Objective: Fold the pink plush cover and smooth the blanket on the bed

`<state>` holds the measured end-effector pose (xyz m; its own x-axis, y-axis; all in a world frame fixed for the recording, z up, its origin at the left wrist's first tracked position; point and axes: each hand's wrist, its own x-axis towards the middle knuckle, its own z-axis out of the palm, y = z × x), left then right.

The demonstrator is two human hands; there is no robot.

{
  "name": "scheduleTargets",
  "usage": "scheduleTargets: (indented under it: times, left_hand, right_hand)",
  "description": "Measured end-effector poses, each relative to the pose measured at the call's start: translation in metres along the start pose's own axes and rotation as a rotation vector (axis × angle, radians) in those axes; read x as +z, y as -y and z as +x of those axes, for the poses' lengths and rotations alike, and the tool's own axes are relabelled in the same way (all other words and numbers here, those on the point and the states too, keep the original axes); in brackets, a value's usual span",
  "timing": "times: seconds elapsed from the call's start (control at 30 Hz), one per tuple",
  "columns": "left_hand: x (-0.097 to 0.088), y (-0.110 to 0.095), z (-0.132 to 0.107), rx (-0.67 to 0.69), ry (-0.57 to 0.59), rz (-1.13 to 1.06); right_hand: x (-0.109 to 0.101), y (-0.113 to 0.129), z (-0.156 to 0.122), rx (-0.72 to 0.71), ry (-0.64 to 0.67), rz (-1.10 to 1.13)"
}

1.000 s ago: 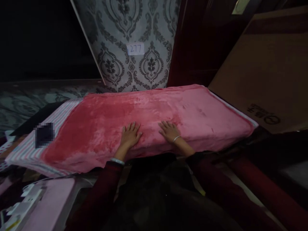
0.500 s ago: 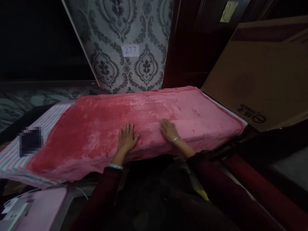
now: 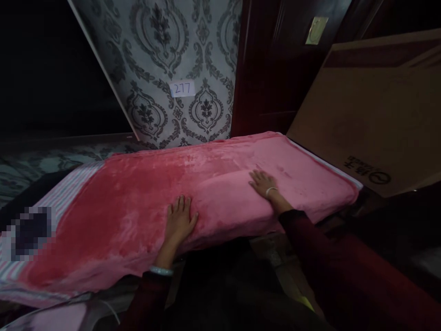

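Our right hand (image 3: pixel 264 185) has slid toward the frame's right, away from our left hand (image 3: pixel 179 223), both spread flat, palms down, smoothing the pink fleece blanket (image 3: pixel 213 184).

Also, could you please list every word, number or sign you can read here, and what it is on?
"277": written on a small white label on the patterned wallpaper panel.
Dark printed characters and a round logo on the cardboard box: too blurred to read.
Nothing else is legible.
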<state>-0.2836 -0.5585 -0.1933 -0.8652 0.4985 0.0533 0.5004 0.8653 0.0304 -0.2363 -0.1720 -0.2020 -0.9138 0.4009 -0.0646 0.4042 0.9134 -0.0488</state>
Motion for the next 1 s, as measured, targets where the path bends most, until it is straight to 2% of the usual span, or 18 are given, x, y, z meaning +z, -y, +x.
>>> scheduleTargets:
  times: [0.07,0.13,0.2,0.23,0.3,0.33,0.4,0.47,0.53,0.57,0.63,0.67,0.73,0.8,0.9,1.0]
  left_hand:
    - [-0.001,-0.001,-0.002,0.002,0.007,-0.005]
    - [-0.002,0.002,-0.002,0.006,0.017,-0.024]
    - [-0.005,0.013,0.005,0.029,0.051,-0.073]
    - [-0.008,0.02,0.013,0.051,0.079,-0.112]
    - [-0.019,0.036,0.034,0.11,0.119,-0.226]
    - [-0.026,0.044,0.048,0.132,0.119,-0.286]
    - [-0.039,0.056,0.078,0.115,0.057,-0.342]
    - [-0.047,0.062,0.105,0.01,-0.044,-0.271]
    - [-0.045,0.062,0.121,-0.127,-0.106,-0.131]
    - [-0.04,0.062,0.126,-0.181,-0.109,-0.071]
    - [-0.028,0.062,0.128,-0.232,-0.078,0.005]
    - [-0.022,0.063,0.127,-0.234,-0.063,0.024]
    - [-0.013,0.064,0.125,-0.222,-0.05,0.048]
    - [-0.011,0.065,0.123,-0.214,-0.057,0.067]
    - [-0.013,0.065,0.124,-0.217,-0.046,0.081]
    - [-0.015,0.065,0.126,-0.211,-0.053,0.082]
  right_hand:
    - [0.0,-0.053,-0.006,0.175,-0.014,0.006]
    - [-0.003,-0.088,-0.013,0.309,-0.027,0.018]
    - [-0.009,-0.097,-0.013,0.433,-0.04,0.028]
    - [-0.014,-0.091,-0.009,0.466,-0.055,0.024]
    - [-0.023,-0.055,0.003,0.404,-0.095,0.005]
    - [-0.027,-0.028,0.011,0.302,-0.12,-0.007]
    - [-0.031,0.039,0.022,0.013,-0.121,0.002]
    - [-0.03,0.111,0.027,-0.282,-0.124,0.038]
    - [-0.025,0.173,0.024,-0.504,-0.123,0.062]
    - [-0.022,0.197,0.021,-0.562,-0.122,0.072]
    - [-0.016,0.228,0.019,-0.645,-0.124,0.087]
    - [-0.013,0.234,0.021,-0.665,-0.126,0.092]
    - [-0.012,0.226,0.032,-0.651,-0.133,0.093]
    - [-0.014,0.195,0.051,-0.558,-0.14,0.083]
    - [-0.018,0.117,0.08,-0.322,-0.139,0.056]
    - [-0.017,0.022,0.089,0.048,-0.151,0.019]
